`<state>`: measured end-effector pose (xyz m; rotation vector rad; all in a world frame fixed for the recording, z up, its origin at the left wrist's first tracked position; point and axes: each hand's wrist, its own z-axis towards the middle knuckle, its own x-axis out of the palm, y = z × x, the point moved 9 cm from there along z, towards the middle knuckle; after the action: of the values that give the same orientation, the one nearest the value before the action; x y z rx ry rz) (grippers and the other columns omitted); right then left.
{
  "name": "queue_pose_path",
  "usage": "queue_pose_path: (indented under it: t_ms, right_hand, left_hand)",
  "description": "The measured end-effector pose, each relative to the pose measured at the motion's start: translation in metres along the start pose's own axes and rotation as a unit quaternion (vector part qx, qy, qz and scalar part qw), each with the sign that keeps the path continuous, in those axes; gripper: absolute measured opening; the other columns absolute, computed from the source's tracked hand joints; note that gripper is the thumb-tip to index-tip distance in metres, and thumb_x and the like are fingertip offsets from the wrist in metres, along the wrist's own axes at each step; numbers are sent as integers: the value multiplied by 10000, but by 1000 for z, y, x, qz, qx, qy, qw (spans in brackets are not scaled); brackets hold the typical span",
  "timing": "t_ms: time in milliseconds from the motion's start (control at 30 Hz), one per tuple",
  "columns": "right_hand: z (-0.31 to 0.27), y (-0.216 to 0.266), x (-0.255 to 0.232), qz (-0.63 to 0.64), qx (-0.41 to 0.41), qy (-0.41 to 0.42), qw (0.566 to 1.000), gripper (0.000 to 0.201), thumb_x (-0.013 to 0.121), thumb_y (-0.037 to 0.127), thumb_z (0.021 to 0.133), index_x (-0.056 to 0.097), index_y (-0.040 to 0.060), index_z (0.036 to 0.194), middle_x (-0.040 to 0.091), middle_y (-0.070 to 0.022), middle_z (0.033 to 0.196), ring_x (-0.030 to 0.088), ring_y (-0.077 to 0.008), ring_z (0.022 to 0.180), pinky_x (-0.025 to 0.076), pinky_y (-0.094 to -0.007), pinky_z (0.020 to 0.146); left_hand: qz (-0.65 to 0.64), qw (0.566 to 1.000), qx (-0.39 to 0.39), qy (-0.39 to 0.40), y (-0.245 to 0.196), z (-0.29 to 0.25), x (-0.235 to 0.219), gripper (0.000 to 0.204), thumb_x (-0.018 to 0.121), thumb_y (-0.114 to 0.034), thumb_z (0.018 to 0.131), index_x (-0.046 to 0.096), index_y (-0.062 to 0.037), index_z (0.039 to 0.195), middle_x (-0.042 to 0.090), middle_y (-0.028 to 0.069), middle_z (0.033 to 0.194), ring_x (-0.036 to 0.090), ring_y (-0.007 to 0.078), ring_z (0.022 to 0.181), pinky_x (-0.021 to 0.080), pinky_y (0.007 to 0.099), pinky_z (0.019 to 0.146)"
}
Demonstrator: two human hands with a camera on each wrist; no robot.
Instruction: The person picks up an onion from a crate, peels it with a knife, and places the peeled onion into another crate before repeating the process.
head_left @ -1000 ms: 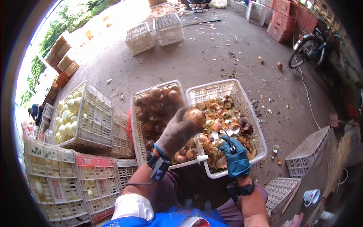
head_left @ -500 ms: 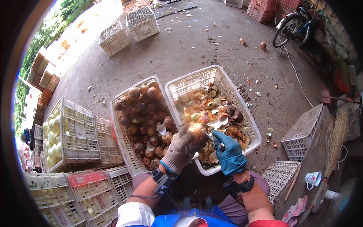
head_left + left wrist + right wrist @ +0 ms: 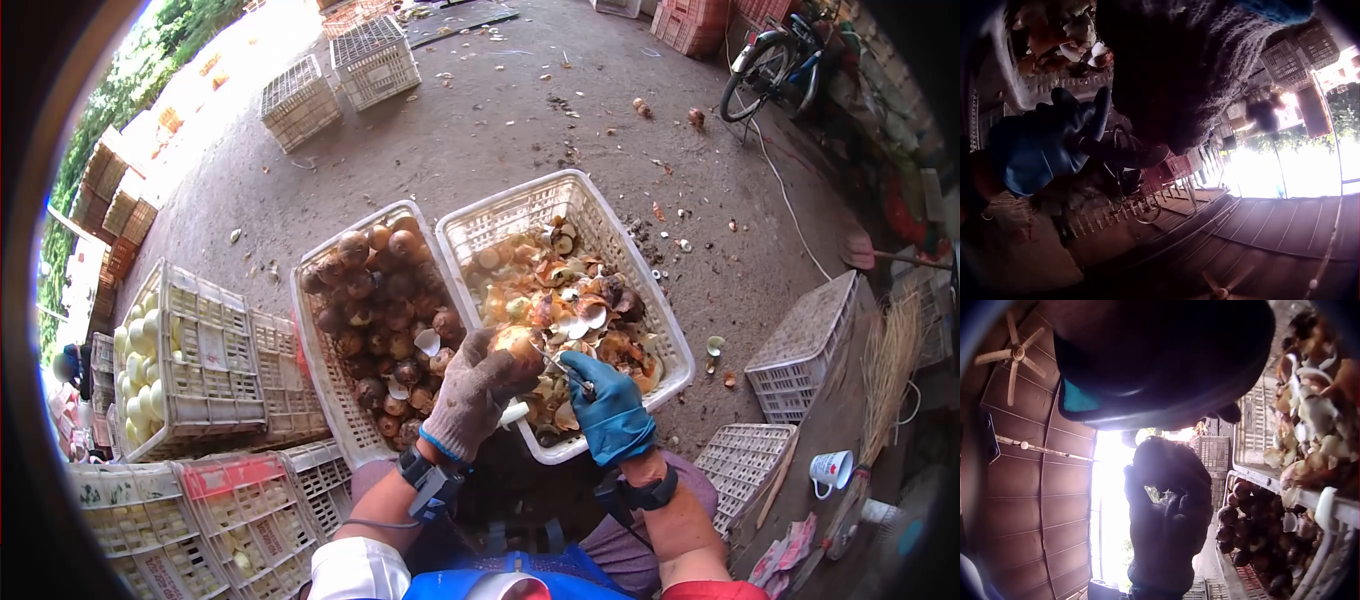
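Observation:
My left hand, in a greyish knit glove, grips a brown-skinned onion over the inner corners of two crates. Just to its right, my right hand in a blue rubber glove holds a small knife, its thin blade reaching to the onion's side. In the left wrist view the knit glove is dark and hides the onion. Under the left hand stands a crate of unpeeled onions; a crate of peelings stands beside it, full of skins and cut ends.
At the left, a crate of peeled onions sits behind more filled crates. Upturned crates stand farther off. To the right are further crates, a straw broom, a white mug and a bicycle.
The head view has swung right and down. Both hands have come closer together over the crates' near corners, and the knife has moved from above the peelings to the onion.

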<state>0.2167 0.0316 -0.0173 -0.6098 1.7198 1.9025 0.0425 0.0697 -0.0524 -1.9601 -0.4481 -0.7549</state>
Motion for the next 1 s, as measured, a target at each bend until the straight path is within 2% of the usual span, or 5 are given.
queue_pose_path:
  t_ms: [300, 433, 633, 733, 1000]
  right_hand:
    - [-3, -10, 11, 75, 13, 34, 996, 313, 614, 47, 931, 698, 13, 1231, 731, -223, 1090, 722, -385, 988, 575, -415, 855]
    - [0, 1, 6, 21, -16, 16, 1000, 302, 595, 68, 938, 690, 47, 1224, 724, -225, 1052, 708, -416, 958, 573, -456, 821]
    - [0, 0, 5, -37, -27, 18, 999, 319, 602, 93, 929, 663, 85, 1241, 714, -218, 968, 693, -441, 891, 566, -510, 763]
    - [1, 2, 0, -68, -11, 26, 997, 394, 653, 34, 869, 669, 71, 1260, 715, -224, 1017, 693, -431, 936, 566, -484, 816]
    - [3, 13, -9, -107, -54, 11, 993, 481, 669, 30, 836, 639, 80, 1313, 706, -216, 975, 687, -420, 916, 562, -494, 796]
  left_hand:
    - [278, 943, 173, -64, -36, -7, 1, 434, 752, -40, 862, 560, 17, 1248, 666, 118, 1154, 693, 210, 1018, 601, 355, 882]
    - [-3, 999, 25, -26, -15, -8, 10, 494, 788, -20, 810, 569, 17, 1252, 674, 100, 1122, 685, 191, 1010, 587, 337, 901]
    - [246, 959, 131, -49, -42, -11, 7, 424, 735, -52, 859, 570, 26, 1241, 671, 139, 1135, 713, 224, 973, 619, 367, 852]
    - [39, 999, 29, -5, -15, -6, -3, 553, 833, -222, 844, 542, -17, 1267, 661, 140, 1155, 728, 266, 984, 651, 400, 809]
    - [-13, 999, -43, 24, -6, -11, -1, 558, 757, -351, 913, 531, -51, 1326, 670, 135, 1181, 741, 293, 978, 670, 415, 830]
